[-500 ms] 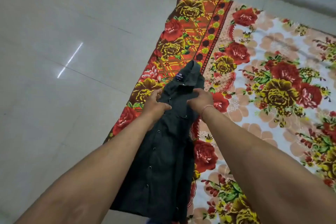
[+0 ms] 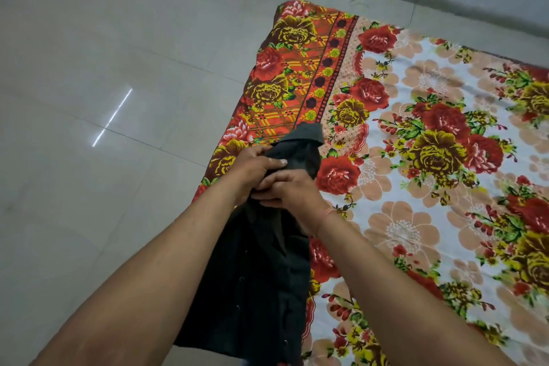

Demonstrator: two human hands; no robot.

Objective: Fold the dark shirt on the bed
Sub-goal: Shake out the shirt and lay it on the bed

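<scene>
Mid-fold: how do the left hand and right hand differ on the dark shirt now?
The left hand sits farther up the dark shirt, nearer the collar; the right hand is just below, closer to the person. The left hand's thumb lies straight over the cloth; the right hand's fingers point toward the left hand. The right wrist wears a thin thread; the left wrist is bare. Both hold the shirt's bunched top.

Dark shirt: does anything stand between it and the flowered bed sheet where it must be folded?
Nothing visible does. The left hand and the right hand both grip the dark shirt near its collar, and the flowered sheet beside it shows only its print.
</scene>
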